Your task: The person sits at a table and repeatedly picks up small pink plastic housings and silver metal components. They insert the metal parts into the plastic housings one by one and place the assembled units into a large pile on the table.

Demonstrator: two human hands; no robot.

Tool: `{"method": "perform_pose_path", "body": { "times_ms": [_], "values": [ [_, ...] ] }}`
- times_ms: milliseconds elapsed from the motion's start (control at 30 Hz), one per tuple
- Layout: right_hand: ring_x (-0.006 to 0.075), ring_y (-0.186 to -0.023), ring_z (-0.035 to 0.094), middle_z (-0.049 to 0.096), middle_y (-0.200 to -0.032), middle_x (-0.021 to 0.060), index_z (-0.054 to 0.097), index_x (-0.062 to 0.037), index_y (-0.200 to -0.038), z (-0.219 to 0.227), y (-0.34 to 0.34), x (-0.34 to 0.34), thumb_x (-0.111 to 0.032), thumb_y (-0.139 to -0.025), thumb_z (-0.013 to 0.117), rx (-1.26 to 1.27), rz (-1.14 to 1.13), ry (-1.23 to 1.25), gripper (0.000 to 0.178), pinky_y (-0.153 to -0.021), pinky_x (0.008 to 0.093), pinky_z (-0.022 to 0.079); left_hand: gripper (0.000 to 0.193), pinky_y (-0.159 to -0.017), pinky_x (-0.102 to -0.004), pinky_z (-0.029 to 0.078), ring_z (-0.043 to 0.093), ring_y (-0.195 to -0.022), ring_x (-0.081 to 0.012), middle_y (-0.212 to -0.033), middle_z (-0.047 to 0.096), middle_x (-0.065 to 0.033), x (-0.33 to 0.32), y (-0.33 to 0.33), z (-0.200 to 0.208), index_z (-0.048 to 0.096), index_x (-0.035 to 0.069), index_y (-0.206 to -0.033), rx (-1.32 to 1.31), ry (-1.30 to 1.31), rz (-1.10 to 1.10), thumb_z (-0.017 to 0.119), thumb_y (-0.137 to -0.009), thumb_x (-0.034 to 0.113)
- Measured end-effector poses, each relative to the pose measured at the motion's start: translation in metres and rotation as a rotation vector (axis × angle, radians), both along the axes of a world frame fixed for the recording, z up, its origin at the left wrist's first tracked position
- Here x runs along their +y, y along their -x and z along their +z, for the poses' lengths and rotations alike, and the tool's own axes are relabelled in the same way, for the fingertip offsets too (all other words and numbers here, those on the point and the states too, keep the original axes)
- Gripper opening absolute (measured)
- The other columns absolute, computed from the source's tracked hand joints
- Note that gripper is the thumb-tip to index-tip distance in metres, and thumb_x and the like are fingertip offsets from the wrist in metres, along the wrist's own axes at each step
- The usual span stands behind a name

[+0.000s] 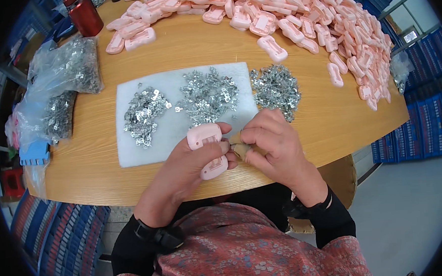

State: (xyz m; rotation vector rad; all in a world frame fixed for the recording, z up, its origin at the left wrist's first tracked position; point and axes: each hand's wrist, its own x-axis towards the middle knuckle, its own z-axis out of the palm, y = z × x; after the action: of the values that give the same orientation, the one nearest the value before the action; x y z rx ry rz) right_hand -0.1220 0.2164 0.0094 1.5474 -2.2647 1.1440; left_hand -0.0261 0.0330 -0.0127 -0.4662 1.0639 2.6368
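My left hand is closed around a pink plastic shell, its thumb lying across the middle and the recessed inner side facing up. Close against the shell's right side, my right hand pinches with thumb and forefinger, both wrapped in tan finger covers. A small bit of metal seems to show at those fingertips, too small to name. Just beyond my hands, two heaps of small metal clips, a left heap and a middle heap, lie on a white foam sheet. A third heap sits at the sheet's right edge.
A large pile of pink shells covers the table's far side and curves down the right. At the left stand plastic bags of metal parts, a blue brush-like block and a red metallic canister. Blue racks surround the wooden table.
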Motion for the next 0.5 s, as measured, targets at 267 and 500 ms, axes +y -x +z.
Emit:
{"method": "perform_pose_path", "body": {
  "times_ms": [267,500],
  "values": [
    [0.0231,-0.081,0.059,0.062,-0.084,0.002,0.068,-0.008,-0.089,-0.006,0.0,-0.004,-0.004,-0.067,0.076,-0.069,-0.005,-0.013,0.024,-0.072,0.0371,0.043,0.039,-0.082,-0.0363,0.061,0.067,-0.093,-0.0202,-0.106,0.062,-0.0098,0.004,0.0,-0.004,0.054,0.0,-0.129,0.018,0.08,0.091,0.061,-0.091,0.004],
    [0.0252,-0.082,0.06,0.062,-0.084,0.0036,0.069,-0.0074,-0.092,-0.001,-0.002,-0.003,-0.004,-0.068,0.074,-0.006,0.028,-0.034,0.024,-0.075,0.0386,0.046,0.04,-0.083,-0.0337,0.059,0.065,-0.094,-0.0186,-0.104,0.059,-0.0075,0.006,0.002,0.002,0.053,0.0,-0.129,-0.027,0.059,0.089,0.061,-0.09,0.001]
  ]
}}
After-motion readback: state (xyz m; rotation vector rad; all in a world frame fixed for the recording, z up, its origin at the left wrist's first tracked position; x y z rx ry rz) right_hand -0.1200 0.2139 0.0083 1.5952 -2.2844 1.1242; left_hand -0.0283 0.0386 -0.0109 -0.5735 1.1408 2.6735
